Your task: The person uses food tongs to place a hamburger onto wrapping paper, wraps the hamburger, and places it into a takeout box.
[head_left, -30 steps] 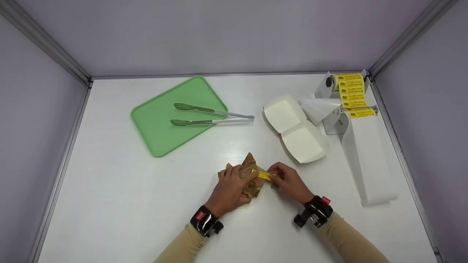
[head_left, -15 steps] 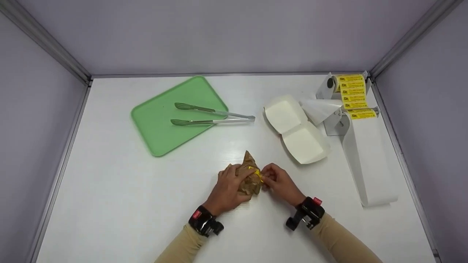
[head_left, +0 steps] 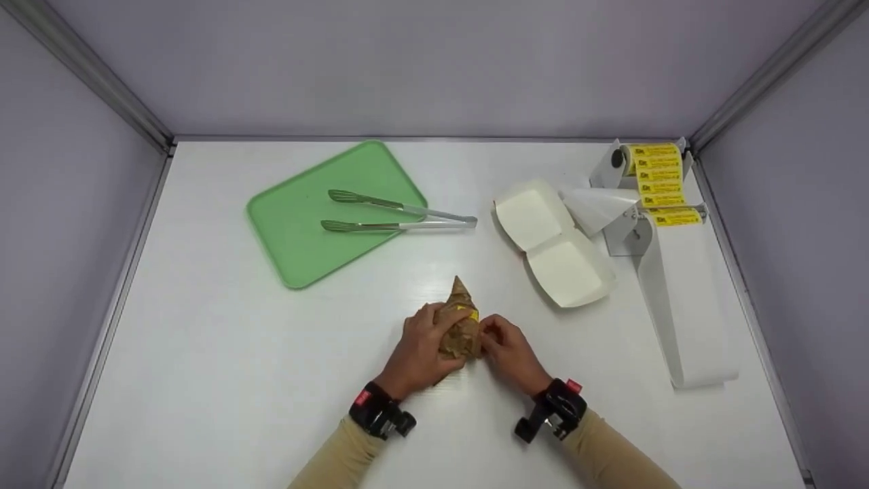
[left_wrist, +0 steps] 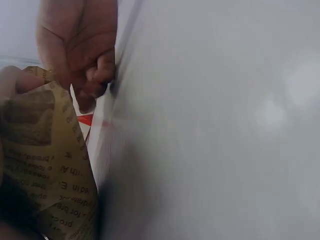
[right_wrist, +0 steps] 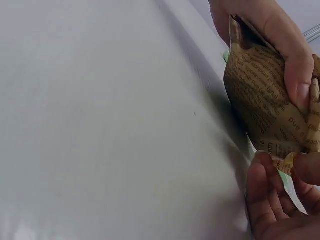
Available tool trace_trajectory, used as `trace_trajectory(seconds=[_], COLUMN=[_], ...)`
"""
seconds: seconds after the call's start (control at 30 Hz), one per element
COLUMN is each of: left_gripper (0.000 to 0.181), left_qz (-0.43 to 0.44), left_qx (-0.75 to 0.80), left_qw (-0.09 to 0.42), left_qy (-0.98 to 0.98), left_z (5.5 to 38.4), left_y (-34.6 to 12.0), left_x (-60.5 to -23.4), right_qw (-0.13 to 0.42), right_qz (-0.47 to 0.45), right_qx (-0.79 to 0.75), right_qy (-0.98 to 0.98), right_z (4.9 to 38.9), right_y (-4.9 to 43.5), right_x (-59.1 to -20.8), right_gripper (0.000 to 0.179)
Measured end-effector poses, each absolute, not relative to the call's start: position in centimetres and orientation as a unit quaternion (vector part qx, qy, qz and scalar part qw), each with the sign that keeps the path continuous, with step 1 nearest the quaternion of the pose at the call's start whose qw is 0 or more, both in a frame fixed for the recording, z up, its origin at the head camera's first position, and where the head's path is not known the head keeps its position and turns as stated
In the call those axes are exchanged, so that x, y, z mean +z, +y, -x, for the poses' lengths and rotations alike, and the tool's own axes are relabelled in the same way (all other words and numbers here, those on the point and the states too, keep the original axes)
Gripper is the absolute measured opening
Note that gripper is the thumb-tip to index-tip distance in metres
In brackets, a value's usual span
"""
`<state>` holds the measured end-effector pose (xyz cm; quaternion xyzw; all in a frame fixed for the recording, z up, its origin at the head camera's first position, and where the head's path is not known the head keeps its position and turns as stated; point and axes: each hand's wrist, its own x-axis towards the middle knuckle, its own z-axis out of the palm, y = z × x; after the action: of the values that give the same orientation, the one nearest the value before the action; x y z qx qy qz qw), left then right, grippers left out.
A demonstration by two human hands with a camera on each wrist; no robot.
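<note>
A crinkled package [head_left: 459,341] wrapped in brown printed paper sits on the white table, one pointed corner of its paper sticking up. My left hand [head_left: 419,352] grips it from the left, thumb over the top. A yellow sticker [head_left: 470,313] lies across the wrapper, partly under that thumb. At the package's right side, my right hand [head_left: 510,354] pinches the sticker's loose end. The right wrist view shows this yellow end between thumb and fingers [right_wrist: 260,185], against the lower edge of the wrapper. Print on the paper [left_wrist: 65,185] shows close up in the left wrist view.
A green tray [head_left: 292,244] with metal tongs [head_left: 434,225] across it lies at the back left. An unfolded white carton [head_left: 570,268] stands right of centre. Behind it is a label dispenser [head_left: 624,234] with a yellow sticker roll, its white backing strip [head_left: 692,319] trailing forward.
My right hand has moved left and slightly nearer, bringing the sticker's free end down over the package's right side. My left hand has stayed on the package, which has turned slightly.
</note>
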<state>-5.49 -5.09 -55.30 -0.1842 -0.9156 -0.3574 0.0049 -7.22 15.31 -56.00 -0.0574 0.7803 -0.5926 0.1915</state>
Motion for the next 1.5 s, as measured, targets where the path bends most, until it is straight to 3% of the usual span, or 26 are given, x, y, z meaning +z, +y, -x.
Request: trace_trajectory(seconds=[0.33, 0.43, 0.6, 0.7, 0.83, 1.0, 1.13, 1.3, 1.5], left_gripper=[0.083, 0.085, 0.084, 0.088, 0.1, 0.108, 0.111, 0.102, 0.094], left_qz=[0.199, 0.216, 0.242, 0.24, 0.242, 0.259, 0.276, 0.252, 0.217], left_qx=[-0.278, -0.241, -0.206, -0.218, -0.249, -0.265, -0.283, -0.293, -0.28], left_qw=[0.01, 0.022, 0.043, 0.042, 0.033, 0.0, -0.027, -0.038, -0.068], left_qy=[-0.94, -0.946, -0.947, -0.945, -0.937, -0.929, -0.918, -0.921, -0.933], left_z=[5.3, 5.3, 5.3, 5.4, 5.5, 5.3, 4.7, 4.2, 3.4], left_y=[-4.5, -4.3, -4.1, -4.1, -4.3, -4.9, -6.0, -7.6, -8.8], left_x=[-55.4, -55.5, -55.4, -55.4, -55.3, -54.8, -54.2, -53.5, -53.3], right_qw=[0.178, 0.205, 0.25, 0.226, 0.126, 0.025, 0.04, 0.082, 0.08], right_qz=[0.029, 0.044, 0.074, 0.104, 0.157, 0.244, 0.291, 0.291, 0.303], right_qx=[-0.614, -0.586, -0.532, -0.484, -0.383, -0.277, -0.245, -0.244, -0.249], right_qy=[0.769, 0.783, 0.806, 0.839, 0.902, 0.929, 0.924, 0.921, 0.917], right_z=[6.8, 7.1, 7.6, 7.8, 7.7, 6.9, 6.1, 5.7, 6.2], right_y=[15.7, 15.8, 16.5, 16.9, 16.9, 16.6, 16.6, 16.8, 17.0], right_x=[-54.4, -54.0, -53.7, -53.1, -51.9, -51.4, -51.8, -52.4, -52.5], right_gripper=[0.023, 0.018, 0.04, 0.035, 0.036, 0.069, 0.088, 0.091, 0.089])
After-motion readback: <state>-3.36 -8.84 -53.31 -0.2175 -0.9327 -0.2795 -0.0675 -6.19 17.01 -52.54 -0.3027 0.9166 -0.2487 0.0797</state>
